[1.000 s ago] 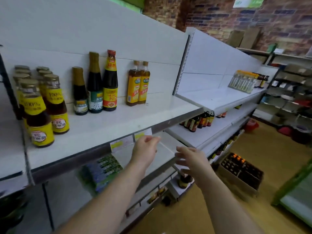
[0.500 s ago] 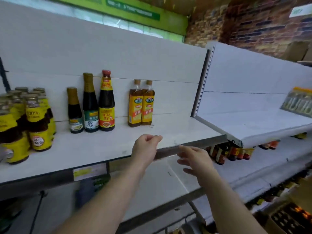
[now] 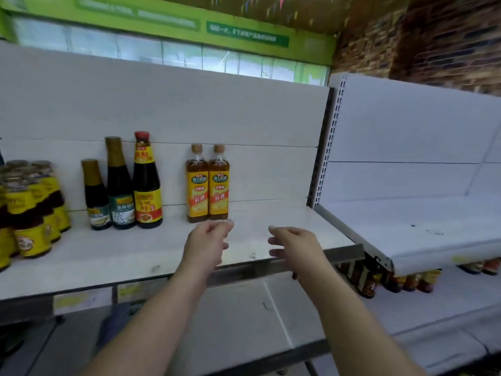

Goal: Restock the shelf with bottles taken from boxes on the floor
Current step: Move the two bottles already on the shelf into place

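Over the white shelf (image 3: 135, 256), the left hand (image 3: 207, 244) is held loosely curled and the right hand (image 3: 295, 246) relaxed, both empty. Just beyond the left hand, two amber bottles (image 3: 197, 191), yellow-labelled and tan-capped, are stood upright, side by side.

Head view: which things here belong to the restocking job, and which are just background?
Job: left hand, right hand, both empty; top shelf; pair of yellow-label bottles; three dark sauce bottles; yellow-label jars at left. No box in view.
Background: green sign; brick wall; neighbouring shelf unit; bottles on the lower shelf.
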`<state>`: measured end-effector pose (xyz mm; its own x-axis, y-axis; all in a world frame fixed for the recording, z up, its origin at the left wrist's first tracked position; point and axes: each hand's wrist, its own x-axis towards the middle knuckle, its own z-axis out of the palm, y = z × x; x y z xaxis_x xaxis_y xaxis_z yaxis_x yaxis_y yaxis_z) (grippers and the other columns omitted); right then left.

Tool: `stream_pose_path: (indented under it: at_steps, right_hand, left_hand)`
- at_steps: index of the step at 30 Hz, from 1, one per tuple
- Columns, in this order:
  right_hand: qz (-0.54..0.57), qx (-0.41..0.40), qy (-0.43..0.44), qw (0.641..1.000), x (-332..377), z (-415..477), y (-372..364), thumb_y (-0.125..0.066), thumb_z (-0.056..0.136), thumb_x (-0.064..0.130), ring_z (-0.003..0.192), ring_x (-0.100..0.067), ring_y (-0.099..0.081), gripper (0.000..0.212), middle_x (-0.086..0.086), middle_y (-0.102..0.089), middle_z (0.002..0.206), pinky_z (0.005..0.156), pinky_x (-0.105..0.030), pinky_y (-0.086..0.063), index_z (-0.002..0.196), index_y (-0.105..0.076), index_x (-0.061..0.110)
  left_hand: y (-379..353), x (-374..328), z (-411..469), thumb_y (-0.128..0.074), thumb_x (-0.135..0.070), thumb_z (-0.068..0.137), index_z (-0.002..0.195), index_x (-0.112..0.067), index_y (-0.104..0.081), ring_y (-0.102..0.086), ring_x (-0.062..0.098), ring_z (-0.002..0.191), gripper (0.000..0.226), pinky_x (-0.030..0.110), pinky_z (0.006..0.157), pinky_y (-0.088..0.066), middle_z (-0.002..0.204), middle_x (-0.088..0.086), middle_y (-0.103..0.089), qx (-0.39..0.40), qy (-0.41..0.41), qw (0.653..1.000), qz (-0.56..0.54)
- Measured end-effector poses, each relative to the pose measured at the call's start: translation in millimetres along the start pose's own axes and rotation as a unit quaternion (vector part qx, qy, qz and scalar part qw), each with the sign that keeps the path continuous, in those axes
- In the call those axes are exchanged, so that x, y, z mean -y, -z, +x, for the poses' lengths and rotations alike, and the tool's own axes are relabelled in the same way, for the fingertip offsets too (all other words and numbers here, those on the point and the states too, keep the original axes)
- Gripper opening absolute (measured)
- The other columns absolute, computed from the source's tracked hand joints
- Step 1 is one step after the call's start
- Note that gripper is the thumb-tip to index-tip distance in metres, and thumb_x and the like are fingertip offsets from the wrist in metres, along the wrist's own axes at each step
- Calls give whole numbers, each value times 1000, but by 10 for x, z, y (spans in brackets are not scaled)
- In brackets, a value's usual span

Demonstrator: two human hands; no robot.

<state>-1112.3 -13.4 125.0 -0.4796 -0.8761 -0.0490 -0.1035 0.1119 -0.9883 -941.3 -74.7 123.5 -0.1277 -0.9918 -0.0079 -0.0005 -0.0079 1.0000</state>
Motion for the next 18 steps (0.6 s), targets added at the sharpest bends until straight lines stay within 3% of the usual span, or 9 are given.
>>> stream_pose_path:
  at_steps: [3,8,18]
  right_hand:
    - [-12,25,9,1000,96,137,12,-69,96,40,96,-20,-74,26,2,-75,107,82,-37,-56,110,-71,19]
    - [-25,43,23,998,261,494,-97,-67,97,40,97,-20,-73,17,1,-74,107,89,-40,-57,100,-69,23]
    - [-40,60,38,997,551,1427,-592,-69,96,38,101,-23,-73,16,0,-74,108,82,-37,-55,98,-71,23]
  left_hand:
    - [-33,-5,143,-64,-38,98,104,-26,-64,-66,20,102,13,44,85,-54,112,-3,-67,-14,-5,1000,-4]
    - [-13,-8,482,-63,-37,99,111,-22,-64,-66,23,103,19,49,92,-54,113,0,-67,-35,-8,999,-8]
    - [248,-125,1530,-68,-35,95,106,-21,-67,-67,21,98,17,38,75,-51,105,2,-71,-87,-42,995,-12]
